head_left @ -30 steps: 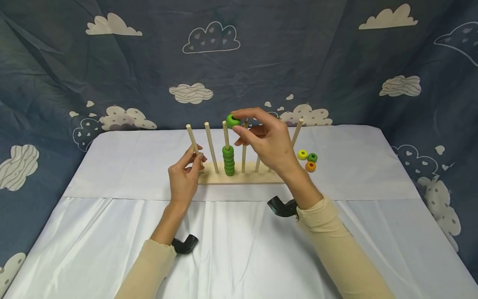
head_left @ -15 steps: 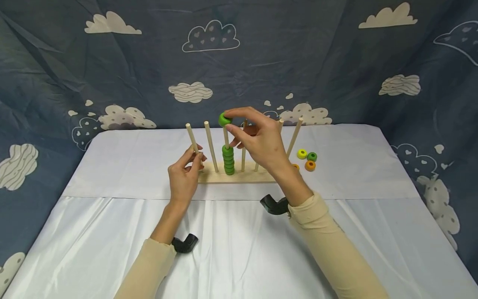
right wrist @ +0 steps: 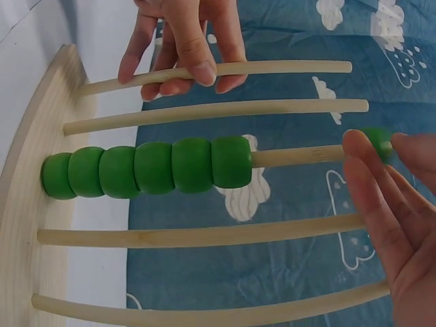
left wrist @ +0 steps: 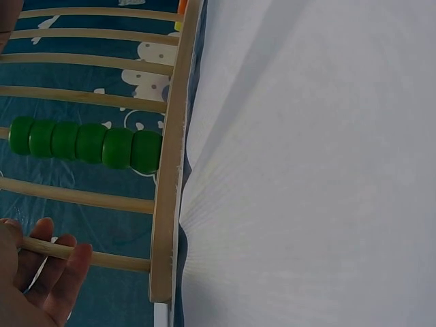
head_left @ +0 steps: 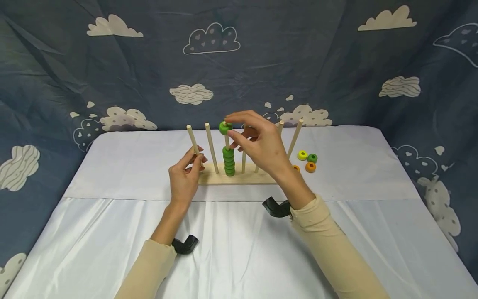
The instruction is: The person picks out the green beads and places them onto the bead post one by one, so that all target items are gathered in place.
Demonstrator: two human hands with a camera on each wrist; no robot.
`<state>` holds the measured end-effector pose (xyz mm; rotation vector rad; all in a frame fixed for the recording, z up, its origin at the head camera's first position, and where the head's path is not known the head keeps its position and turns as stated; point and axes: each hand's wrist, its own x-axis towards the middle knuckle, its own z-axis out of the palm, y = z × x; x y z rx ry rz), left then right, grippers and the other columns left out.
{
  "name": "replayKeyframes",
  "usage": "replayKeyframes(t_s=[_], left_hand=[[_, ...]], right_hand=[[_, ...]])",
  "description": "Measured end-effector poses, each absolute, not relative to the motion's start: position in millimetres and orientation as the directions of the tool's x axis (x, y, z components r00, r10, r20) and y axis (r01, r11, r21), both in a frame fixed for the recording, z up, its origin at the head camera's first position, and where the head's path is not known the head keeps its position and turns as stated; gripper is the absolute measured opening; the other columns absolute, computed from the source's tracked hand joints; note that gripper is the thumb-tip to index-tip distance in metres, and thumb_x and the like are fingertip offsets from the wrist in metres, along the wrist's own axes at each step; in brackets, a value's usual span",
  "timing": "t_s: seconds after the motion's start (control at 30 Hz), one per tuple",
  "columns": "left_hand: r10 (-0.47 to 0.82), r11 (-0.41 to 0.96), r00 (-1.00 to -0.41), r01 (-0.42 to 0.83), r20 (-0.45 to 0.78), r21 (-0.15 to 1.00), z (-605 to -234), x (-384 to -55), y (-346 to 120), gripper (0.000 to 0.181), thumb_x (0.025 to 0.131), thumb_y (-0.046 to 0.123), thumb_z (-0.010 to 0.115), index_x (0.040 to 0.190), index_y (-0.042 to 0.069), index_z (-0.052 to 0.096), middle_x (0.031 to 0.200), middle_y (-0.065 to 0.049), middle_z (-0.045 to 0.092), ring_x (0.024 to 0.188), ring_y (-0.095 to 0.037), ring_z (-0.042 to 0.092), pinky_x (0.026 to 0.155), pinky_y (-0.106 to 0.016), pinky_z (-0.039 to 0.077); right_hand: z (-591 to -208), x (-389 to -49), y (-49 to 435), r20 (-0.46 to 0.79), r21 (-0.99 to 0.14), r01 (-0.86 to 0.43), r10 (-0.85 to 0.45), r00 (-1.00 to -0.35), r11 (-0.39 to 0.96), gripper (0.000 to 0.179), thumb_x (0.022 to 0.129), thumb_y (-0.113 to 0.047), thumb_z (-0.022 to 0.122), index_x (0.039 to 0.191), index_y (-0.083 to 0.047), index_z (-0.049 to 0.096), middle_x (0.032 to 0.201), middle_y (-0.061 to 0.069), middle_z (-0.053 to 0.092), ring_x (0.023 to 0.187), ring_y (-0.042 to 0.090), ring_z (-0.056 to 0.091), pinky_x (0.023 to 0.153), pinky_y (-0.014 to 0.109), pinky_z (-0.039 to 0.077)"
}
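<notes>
A wooden rack with a flat base [head_left: 242,179] and a row of upright pegs stands on the table. On its third peg from the left sits a stack of several green beads [head_left: 229,161], seen lengthwise in the right wrist view. My right hand [head_left: 263,145] pinches one more green bead [head_left: 224,127] between thumb and forefinger, at the top of that same peg, well above the stack. The peg's tip shows at this bead. With thumb and fingers, my left hand [head_left: 185,172] grips the leftmost peg [right wrist: 293,67] low down.
Right of the rack lie loose beads: a yellow bead [head_left: 302,155], a green bead [head_left: 312,158] and an orange bead [head_left: 310,167]. Another orange bead [head_left: 296,168] shows beside the right forearm. A dark cloud-patterned cloth hangs behind the white-covered table [head_left: 123,166].
My right hand has moved left with the green bead, from beside the third peg to over its tip, then slightly down onto it. My left hand stays on the leftmost peg.
</notes>
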<state>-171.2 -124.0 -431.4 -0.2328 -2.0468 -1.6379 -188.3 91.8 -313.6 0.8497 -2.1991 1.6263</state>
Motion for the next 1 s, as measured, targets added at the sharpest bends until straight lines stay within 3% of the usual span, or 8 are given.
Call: replayKeyframes(t_s=[0.37,0.73,0.9,1.0], left_hand=[[-0.173,0.276,-0.857,0.430,0.485,0.859,-433,-171,-124,0.017,0.103,0.009,0.066,0.115,0.002,0.073,0.095,-0.021,0.078,0.089,-0.033,0.076,0.071,-0.031,0.068],[-0.173,0.279,-0.854,0.435,0.490,0.856,-432,-171,-124,0.016,0.103,0.009,0.066,0.114,0.001,0.073,0.096,-0.021,0.078,0.089,-0.032,0.076,0.071,-0.033,0.068],[-0.179,0.282,-0.847,0.443,0.500,0.851,-432,-172,-124,0.017,0.102,0.009,0.066,0.115,0.000,0.073,0.094,-0.022,0.078,0.089,-0.034,0.076,0.069,-0.028,0.068],[-0.179,0.280,-0.846,0.446,0.502,0.850,-432,-172,-124,0.017,0.102,0.007,0.067,0.115,-0.001,0.073,0.093,-0.023,0.077,0.088,-0.035,0.076,0.068,-0.025,0.067]], right_hand=[[-315,-183,105,0.550,-0.776,-0.601,-0.264,-0.793,0.190,0.026,0.094,-0.001,0.075,0.120,-0.003,0.074,0.121,0.007,0.067,0.081,0.023,0.076,0.067,0.025,0.064],[-314,-177,126,0.581,-0.767,-0.618,-0.224,-0.783,0.172,0.030,0.090,0.004,0.077,0.119,0.000,0.072,0.120,0.010,0.064,0.080,0.007,0.074,0.072,0.021,0.063],[-314,-176,135,0.602,-0.751,-0.637,-0.217,-0.769,0.173,0.031,0.089,0.006,0.077,0.119,0.003,0.071,0.114,0.004,0.063,0.081,0.005,0.073,0.074,0.020,0.063],[-315,-176,141,0.607,-0.743,-0.642,-0.213,-0.765,0.189,0.032,0.089,0.007,0.077,0.119,0.003,0.071,0.113,0.006,0.063,0.082,0.004,0.074,0.074,0.019,0.063]])
